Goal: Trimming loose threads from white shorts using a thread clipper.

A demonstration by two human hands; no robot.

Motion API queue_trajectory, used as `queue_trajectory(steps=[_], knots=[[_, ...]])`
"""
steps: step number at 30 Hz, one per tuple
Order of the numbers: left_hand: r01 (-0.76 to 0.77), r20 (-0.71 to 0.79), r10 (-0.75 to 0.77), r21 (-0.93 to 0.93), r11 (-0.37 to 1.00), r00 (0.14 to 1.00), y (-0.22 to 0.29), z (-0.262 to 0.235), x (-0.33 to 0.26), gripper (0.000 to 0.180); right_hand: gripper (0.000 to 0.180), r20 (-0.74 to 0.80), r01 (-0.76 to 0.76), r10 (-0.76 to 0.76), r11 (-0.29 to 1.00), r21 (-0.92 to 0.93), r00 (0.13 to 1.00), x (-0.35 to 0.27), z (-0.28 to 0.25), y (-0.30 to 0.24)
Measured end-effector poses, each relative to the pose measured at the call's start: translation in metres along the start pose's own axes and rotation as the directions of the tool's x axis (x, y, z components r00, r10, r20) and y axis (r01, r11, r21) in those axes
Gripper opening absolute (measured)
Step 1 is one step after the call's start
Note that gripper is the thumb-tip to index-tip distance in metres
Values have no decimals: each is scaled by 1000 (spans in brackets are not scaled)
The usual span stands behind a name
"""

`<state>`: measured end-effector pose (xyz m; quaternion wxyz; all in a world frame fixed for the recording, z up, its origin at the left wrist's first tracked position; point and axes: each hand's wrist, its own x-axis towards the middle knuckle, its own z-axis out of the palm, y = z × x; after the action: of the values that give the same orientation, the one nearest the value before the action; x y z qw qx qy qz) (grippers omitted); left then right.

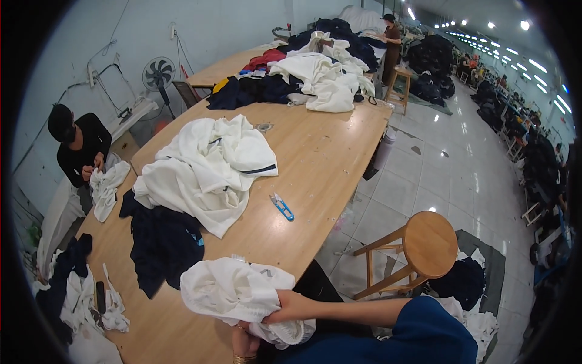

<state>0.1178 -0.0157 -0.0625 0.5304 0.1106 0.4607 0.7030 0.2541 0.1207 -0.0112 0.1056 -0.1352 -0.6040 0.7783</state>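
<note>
A bunched white garment (233, 288) with a gathered, ribbed edge is held over the near edge of the table. My right hand (290, 307) grips its right side, with the fingers partly tucked into the cloth. Below it, my left hand (244, 341), with a bracelet at the wrist, holds the underside; the cloth hides most of its fingers. Beyond the garment lies a pair of blue thread snips (282, 208), untouched on the wooden table (321, 164). Left of the snips is a heap of white garments (203, 164) with dark trim, beside a navy garment (163, 246).
A round wooden stool (431, 244) stands to the right of the table. Piles of white and navy clothes (324, 79) cover the far end. At the left, a person (85, 142) handles white cloth; another person (392, 48) stands far off. White scraps (82, 297) lie at the near left.
</note>
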Motion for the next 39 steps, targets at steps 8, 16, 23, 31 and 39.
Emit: queue_trajectory(steps=[8, 16, 23, 31, 39], knots=[[-28, 56, 27, 13, 1000, 998, 11, 14, -2, 63, 98, -287, 192, -340, 878, -439, 896, -9, -4, 7], [-186, 310, 13, 538, 822, 951, 51, 57, 10, 56, 60, -404, 134, 11, 934, 330, 915, -27, -69, -8], [-301, 275, 276, 952, 56, 921, 46, -23, 7, 45, 66, -753, 206, -348, 938, -280, 559, -32, -180, -163], [-114, 209, 407, 963, -244, 889, 4, -28, 9, 50, 81, -513, -3, -769, 554, -832, 381, 11, -316, -183], [-104, 198, 406, 965, -240, 892, 9, -31, 18, 49, 78, -783, -723, -441, 344, -598, 438, 52, -357, -47]])
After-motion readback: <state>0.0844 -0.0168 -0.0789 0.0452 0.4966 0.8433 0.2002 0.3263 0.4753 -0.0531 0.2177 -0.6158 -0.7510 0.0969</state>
